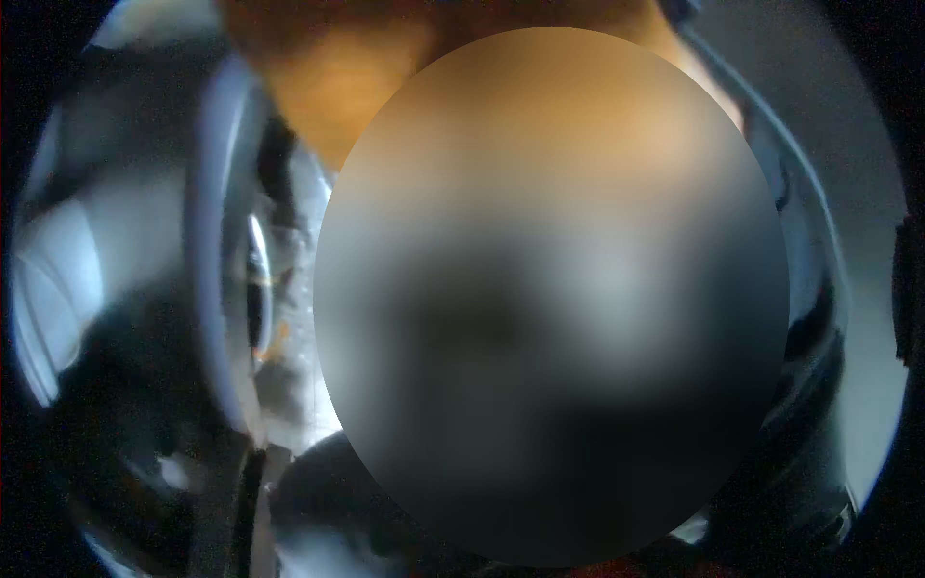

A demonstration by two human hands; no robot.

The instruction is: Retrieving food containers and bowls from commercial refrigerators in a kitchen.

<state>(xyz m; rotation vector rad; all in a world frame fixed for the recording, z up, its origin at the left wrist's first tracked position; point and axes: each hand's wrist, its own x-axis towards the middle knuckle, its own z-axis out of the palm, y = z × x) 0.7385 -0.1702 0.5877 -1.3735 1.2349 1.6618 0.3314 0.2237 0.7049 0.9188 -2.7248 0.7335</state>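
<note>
Neither of my hands can be made out in the head view. A large blurred oval [549, 347] covers the middle of the picture and hides most of what lies before me. Above it, an out-of-focus orange-brown shape [340, 79] fills the top; whether it is a body part or an object, I cannot tell. Left of the oval shows a strip of bright, mottled grey-white surface [303, 303] with a small orange mark.
A pale curved rim [217, 217] runs down the left, beside a dark glossy surface [130, 238] with bright reflections. At the right, a thin light line edges a grey curved panel [867, 289]. Dark shapes, too dim to name, lie along the bottom.
</note>
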